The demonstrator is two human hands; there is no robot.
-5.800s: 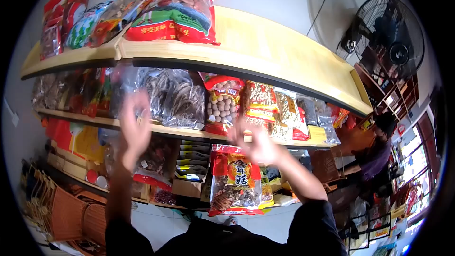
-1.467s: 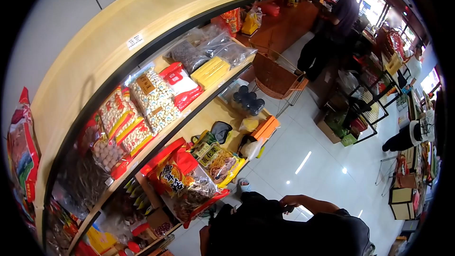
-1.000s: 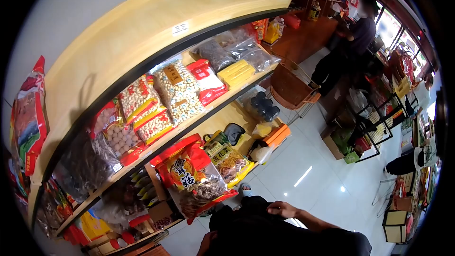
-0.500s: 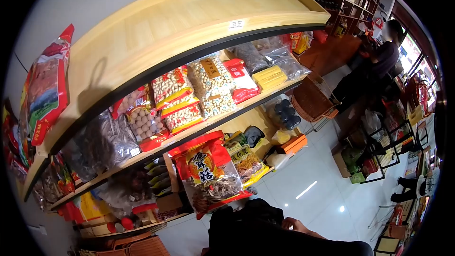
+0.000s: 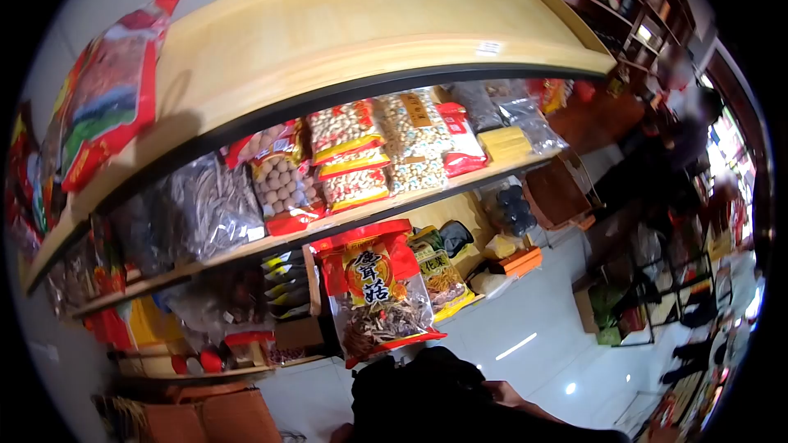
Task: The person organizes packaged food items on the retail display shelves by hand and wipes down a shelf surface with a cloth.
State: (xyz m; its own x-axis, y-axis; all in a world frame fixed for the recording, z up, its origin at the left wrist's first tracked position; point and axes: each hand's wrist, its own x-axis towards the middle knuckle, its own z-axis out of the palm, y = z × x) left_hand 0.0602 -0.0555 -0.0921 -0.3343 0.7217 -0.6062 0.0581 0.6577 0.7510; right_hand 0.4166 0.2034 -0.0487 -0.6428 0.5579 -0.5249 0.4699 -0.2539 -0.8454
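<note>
My right hand [image 5: 504, 395] is low in the view, close against my dark clothing [image 5: 423, 398]. Its fingers look curled in, and whatever they may hold is hidden. Only a sliver of my left hand [image 5: 341, 433] shows at the bottom edge, with its fingers out of sight. Just beyond my body, a red-edged clear bag of dried mushrooms [image 5: 377, 295] stands at the front of the lower shelf, nearest to my hands. A yellow-green bag of dried food [image 5: 442, 275] is right beside it. Neither hand visibly touches these bags.
Bagged nuts [image 5: 345, 127] and other dried goods line the middle shelf under a pale wooden top tray [image 5: 353, 25]. A large red bag [image 5: 115, 94] leans at its left end. Brown baskets [image 5: 222, 418] sit below left. A person [image 5: 681, 131] is at the far right.
The view has shifted and turned a little, so the shelves and bags sit farther right. My right hand stays close to my body. The person at the far right looks more blurred.
</note>
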